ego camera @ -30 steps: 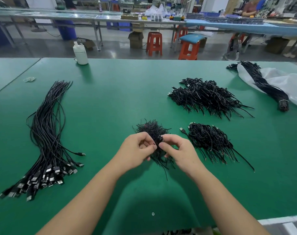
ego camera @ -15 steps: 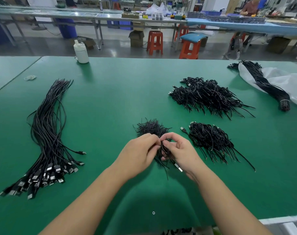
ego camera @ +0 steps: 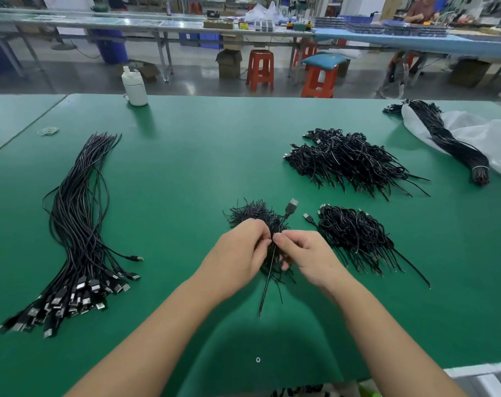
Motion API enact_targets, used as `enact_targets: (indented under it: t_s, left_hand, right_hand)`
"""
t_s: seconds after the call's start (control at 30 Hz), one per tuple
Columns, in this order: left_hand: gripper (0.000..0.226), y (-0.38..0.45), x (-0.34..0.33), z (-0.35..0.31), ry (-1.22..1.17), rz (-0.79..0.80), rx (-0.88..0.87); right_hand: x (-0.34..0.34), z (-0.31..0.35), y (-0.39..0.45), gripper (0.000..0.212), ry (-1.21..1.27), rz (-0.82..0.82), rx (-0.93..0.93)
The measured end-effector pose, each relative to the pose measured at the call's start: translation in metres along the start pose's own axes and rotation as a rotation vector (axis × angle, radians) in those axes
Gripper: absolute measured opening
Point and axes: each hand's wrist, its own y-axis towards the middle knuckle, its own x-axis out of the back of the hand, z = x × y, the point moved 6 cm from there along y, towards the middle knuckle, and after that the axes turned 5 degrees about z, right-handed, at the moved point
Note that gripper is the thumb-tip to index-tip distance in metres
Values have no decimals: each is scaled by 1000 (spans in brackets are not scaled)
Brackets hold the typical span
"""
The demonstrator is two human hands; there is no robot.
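Head view of a green counter (ego camera: 186,167), with clock directions taken from the hands. Both forearms enter from the bottom edge and converge at the centre, wrists raised slightly above the counter. The left hand (ego camera: 237,250) is turned palm inward, its fingers curled round a folded black cable (ego camera: 268,272). The right hand (ego camera: 309,256) faces it, thumb and forefinger pinching the same cable at the fold, the other fingers curled beneath. The fingertips of the two hands nearly touch. The cable's plug (ego camera: 292,203) rises at 12 o'clock, and its loose tail hangs toward 6 o'clock, reaching the counter.

A small heap of short black ties (ego camera: 247,213) lies just behind the hands at 11 o'clock. A pile of folded cables (ego camera: 355,236) lies near at 3 o'clock, and a larger pile (ego camera: 349,161) at 1 o'clock. A long bundle of straight cables (ego camera: 77,224), plugs toward the viewer, lies well apart at 9 o'clock. A tied bundle (ego camera: 455,144) rests on a white bag (ego camera: 472,133) at 2 o'clock. A white bottle (ego camera: 134,87) stands at the far edge, at 11 o'clock. A small round mark (ego camera: 258,359) at 6 o'clock is too small to read.
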Motion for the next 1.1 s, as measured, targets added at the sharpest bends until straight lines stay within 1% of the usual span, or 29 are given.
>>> enact_targets:
  t_s: [0.07,0.13,0.17,0.23,0.3,0.37,0.47,0.53,0.6,0.63,0.7,0.77,0.83,1.0,1.1]
  left_hand:
    - [4,0,-4,-7,212,11,-124]
    - [14,-2,-10,-14,407,15,-264]
    - [17,-3,-13,-16,454,6,-316]
    - [23,-3,-18,-14,475,-11,-352]
    - [28,-1,-24,-9,471,-20,-333]
    - [24,2,-33,0,464,-36,-308]
    - [22,10,-45,21,399,-47,-220]
    - [28,14,-48,44,343,-82,-94]
    - [38,14,-46,79,321,-111,81]
    - [41,11,-44,99,350,-112,167]
    - [44,0,-41,139,430,-71,339]
    - [43,-14,-39,168,479,-46,465]
    - [40,-22,-40,181,470,-70,521]
    - [36,-21,-44,187,473,-96,523]
    - [31,-23,-44,189,464,-108,531]
  right_hand:
    - [-1,-3,2,42,-23,26,-17]
    - [0,-7,4,44,-23,45,-55]
    - [0,-9,6,44,-12,57,-73]
    - [1,-13,9,45,-7,70,-101]
    - [2,-17,13,43,-22,73,-129]
    - [3,-22,17,38,-20,74,-164]
    - [12,-29,21,33,-43,56,-204]
    - [28,-36,26,30,-163,-6,-231]
    - [48,-45,32,28,-381,-76,-281]
    - [58,-50,35,30,-517,-97,-322]
    - [77,-60,39,34,-748,-133,-416]
    - [88,-70,43,39,-884,-152,-474]
    - [91,-79,49,40,-946,-151,-497]
    - [85,-87,70,49,-988,-154,-472]
    - [82,-96,79,49,-1036,-134,-483]
